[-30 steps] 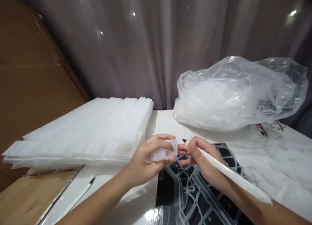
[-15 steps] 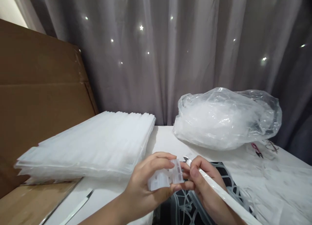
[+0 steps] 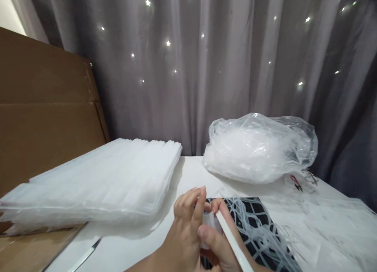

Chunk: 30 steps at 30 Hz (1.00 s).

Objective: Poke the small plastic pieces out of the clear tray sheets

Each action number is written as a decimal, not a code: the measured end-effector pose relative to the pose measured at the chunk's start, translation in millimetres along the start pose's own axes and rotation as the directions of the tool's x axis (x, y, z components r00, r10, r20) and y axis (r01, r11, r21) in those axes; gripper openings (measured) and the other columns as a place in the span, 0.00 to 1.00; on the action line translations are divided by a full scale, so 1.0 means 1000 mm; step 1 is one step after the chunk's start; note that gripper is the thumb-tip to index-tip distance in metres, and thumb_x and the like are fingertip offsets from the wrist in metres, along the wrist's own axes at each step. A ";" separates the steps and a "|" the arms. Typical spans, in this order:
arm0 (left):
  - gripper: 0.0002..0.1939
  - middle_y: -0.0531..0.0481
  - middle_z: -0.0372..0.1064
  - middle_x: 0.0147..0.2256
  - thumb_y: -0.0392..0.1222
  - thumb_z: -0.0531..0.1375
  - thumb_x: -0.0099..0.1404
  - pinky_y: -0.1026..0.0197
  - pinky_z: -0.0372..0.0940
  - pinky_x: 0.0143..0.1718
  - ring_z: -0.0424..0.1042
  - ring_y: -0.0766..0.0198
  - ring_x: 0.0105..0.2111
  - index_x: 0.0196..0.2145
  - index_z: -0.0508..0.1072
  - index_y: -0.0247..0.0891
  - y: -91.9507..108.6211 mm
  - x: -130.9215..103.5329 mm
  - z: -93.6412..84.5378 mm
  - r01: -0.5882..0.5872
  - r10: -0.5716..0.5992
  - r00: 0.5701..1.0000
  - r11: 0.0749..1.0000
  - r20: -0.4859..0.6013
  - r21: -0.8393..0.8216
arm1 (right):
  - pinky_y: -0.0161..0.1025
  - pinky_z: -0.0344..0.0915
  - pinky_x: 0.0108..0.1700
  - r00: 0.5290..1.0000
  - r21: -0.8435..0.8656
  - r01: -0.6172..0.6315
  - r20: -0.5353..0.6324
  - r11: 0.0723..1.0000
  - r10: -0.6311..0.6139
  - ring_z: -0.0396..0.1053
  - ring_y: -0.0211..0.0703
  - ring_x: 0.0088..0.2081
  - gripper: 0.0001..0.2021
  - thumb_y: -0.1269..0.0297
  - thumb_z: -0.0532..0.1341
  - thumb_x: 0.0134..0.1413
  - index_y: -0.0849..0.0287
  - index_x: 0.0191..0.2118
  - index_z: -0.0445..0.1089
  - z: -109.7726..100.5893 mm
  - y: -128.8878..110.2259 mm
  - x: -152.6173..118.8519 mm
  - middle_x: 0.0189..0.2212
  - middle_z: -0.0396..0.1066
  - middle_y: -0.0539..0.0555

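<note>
A small translucent plastic piece (image 3: 211, 221) is between my two hands, largely covered by fingers. My left hand (image 3: 185, 221) closes around its left side, with the fingers pointing up and away. From the right, my right hand (image 3: 225, 234) presses close against the same piece, thumb toward it. That right hand also grips a white-handled craft knife (image 3: 232, 240), whose tip is hidden behind the fingers. Below both hands lies a dark mat (image 3: 253, 204) with tangled translucent strips (image 3: 259, 232) on it.
A stack of white translucent sheets (image 3: 112, 177) lies on the left beside a cardboard box (image 3: 44, 99). Another slim blade tool (image 3: 85, 256) lies front left. A filled clear bag (image 3: 256, 150), small red-handled cutters (image 3: 296, 182) and loose clear plastic (image 3: 338, 225) are right.
My hands have turned and drawn closer together, now covering more of the plastic piece. The knife tip, visible before, is hidden. The view has shifted slightly right.
</note>
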<state>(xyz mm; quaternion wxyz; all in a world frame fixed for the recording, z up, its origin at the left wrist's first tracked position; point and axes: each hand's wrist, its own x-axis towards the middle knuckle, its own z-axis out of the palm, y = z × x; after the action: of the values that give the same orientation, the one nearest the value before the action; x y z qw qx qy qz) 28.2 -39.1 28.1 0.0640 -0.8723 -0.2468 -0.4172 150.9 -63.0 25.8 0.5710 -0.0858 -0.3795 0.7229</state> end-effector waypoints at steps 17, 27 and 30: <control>0.41 0.44 0.38 0.63 0.50 0.62 0.60 0.44 0.59 0.56 0.45 0.44 0.62 0.64 0.42 0.55 -0.029 -0.005 0.015 0.086 -0.136 0.985 0.917 -0.103 -0.390 | 0.31 0.59 0.28 0.948 -0.276 0.232 -0.150 0.933 -0.281 0.63 0.35 0.31 0.20 0.76 0.65 0.35 0.54 0.29 0.51 -0.006 -0.030 0.025 0.29 0.61 0.45; 0.17 0.43 0.69 0.42 0.50 0.59 0.62 0.53 0.64 0.42 0.68 0.52 0.43 0.45 0.70 0.38 -0.073 -0.017 0.031 0.448 -0.382 0.693 0.893 0.612 0.051 | 0.30 0.53 0.25 0.921 -0.700 -0.055 -0.312 0.712 -0.236 0.55 0.31 0.23 0.15 0.77 0.58 0.34 0.55 0.28 0.51 -0.086 -0.010 0.016 0.28 0.63 0.43; 0.14 0.49 0.70 0.27 0.49 0.56 0.64 0.60 0.60 0.31 0.70 0.57 0.31 0.28 0.73 0.38 -0.072 -0.007 0.019 0.430 -0.366 0.644 0.900 0.671 0.078 | 0.31 0.51 0.24 0.953 -0.681 -0.159 -0.296 0.715 -0.069 0.55 0.28 0.22 0.16 0.78 0.58 0.34 0.56 0.29 0.51 -0.081 -0.014 0.010 0.43 0.69 0.50</control>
<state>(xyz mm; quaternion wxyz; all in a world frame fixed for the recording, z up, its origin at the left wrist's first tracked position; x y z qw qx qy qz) 2.8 27.0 4.2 -0.1611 -0.8888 -0.4198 -0.0889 203.2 -16.8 -18.3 0.5291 -0.4125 -0.5302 0.5185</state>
